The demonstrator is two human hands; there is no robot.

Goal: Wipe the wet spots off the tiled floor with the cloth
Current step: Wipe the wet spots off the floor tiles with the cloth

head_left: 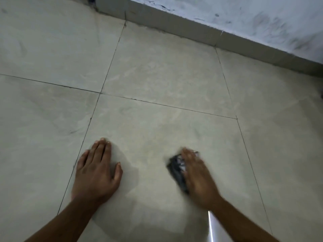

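Floor [157,70] glossy tile | left hand [97,172] flat, empty | right hand [197,179] pressing crumpled cloth [176,169]

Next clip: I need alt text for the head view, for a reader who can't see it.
The right hand presses a dark cloth onto a pale tiled floor, blurred by motion. The left hand lies flat on the same tile, fingers spread. A skirting and scuffed white wall run across the top.

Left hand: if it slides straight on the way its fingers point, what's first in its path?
Bare floor tile only; the left hand points up-picture toward the skirting, likely the first obstacle.
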